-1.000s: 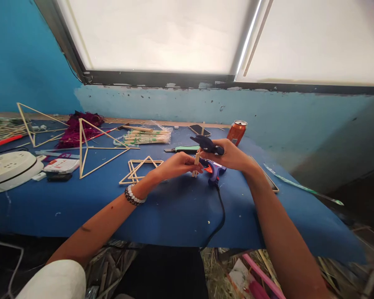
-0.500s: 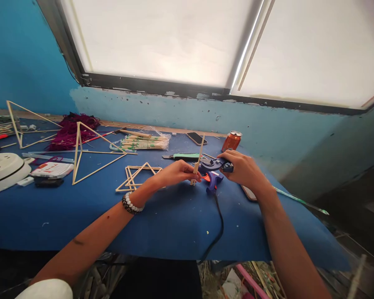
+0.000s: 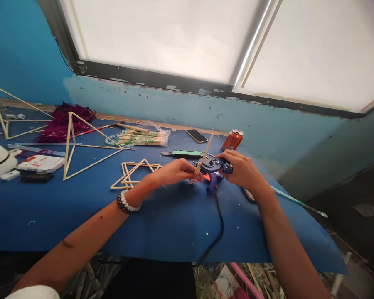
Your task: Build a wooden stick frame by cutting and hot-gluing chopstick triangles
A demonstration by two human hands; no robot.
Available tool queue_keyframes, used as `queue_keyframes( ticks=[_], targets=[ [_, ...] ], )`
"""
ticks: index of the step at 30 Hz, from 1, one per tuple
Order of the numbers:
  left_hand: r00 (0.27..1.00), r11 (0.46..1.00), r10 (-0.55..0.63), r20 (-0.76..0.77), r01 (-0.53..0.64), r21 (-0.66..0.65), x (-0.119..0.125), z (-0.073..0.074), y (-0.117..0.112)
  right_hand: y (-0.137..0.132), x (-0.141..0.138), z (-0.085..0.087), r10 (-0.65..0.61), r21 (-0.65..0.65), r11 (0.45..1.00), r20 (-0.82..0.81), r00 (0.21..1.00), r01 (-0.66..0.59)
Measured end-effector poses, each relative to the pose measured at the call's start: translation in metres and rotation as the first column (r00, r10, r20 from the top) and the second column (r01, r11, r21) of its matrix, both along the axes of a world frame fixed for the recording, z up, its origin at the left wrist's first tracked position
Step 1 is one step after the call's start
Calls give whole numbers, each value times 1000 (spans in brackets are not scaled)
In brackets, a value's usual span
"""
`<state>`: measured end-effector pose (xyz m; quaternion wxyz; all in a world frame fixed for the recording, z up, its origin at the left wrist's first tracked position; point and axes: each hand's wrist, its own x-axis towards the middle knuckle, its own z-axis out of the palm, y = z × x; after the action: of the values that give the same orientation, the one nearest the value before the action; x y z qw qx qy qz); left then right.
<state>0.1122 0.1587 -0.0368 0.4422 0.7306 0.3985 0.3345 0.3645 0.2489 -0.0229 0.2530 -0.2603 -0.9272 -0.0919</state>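
My left hand (image 3: 187,170) pinches a small bunch of thin wooden sticks (image 3: 198,167), one of which stands up well above the others and leans right. My right hand (image 3: 243,166) is closed around dark blue pruning shears (image 3: 212,166), whose head is right beside the sticks. Whether the blades touch the wood I cannot tell. Beneath the shears lies a blue and orange glue gun (image 3: 214,181), partly hidden, with a black cord running toward the table's front edge. A flat star-shaped stick frame (image 3: 131,181) rests left of my left hand, partly behind it.
On the blue table (image 3: 162,224) stand pyramid-like stick frames (image 3: 69,145). Behind my hands are a green utility knife (image 3: 187,154), bagged sticks (image 3: 143,138), a phone (image 3: 197,136) and an orange can (image 3: 233,140). Purple fringe (image 3: 65,122) lies at the back left.
The tall stick in my left hand leans further right than before. My right hand keeps its hold on the shears. The whole view has shifted slightly.
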Motion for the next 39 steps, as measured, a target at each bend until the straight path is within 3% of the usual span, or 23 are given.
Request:
queue_keyframes(
  ticks=[7, 13, 20, 33, 39],
  targets=[
    [1000, 1000, 16, -26, -15, 12, -1, -2, 1, -1, -4, 1, 9, 98, 995, 45, 999, -14],
    [1000, 1000, -10, -9, 10, -7, -1, -3, 2, -2, -3, 1, 30, 25, 999, -19, 999, -29],
    [1000, 1000, -2, -2, 2, -1, 0, 1, 1, -1, -3, 5, 26, 34, 999, 42, 999, -27],
    [1000, 1000, -9, -2, 9, -25, 0, 0, 0, -6, -5, 7, -90, 193, 978, 33, 995, 82],
    [1000, 1000, -26, -7, 26, -2, -2, -4, 3, -7, -8, 1, -161, 195, 968, -12, 987, 160]
  ],
)
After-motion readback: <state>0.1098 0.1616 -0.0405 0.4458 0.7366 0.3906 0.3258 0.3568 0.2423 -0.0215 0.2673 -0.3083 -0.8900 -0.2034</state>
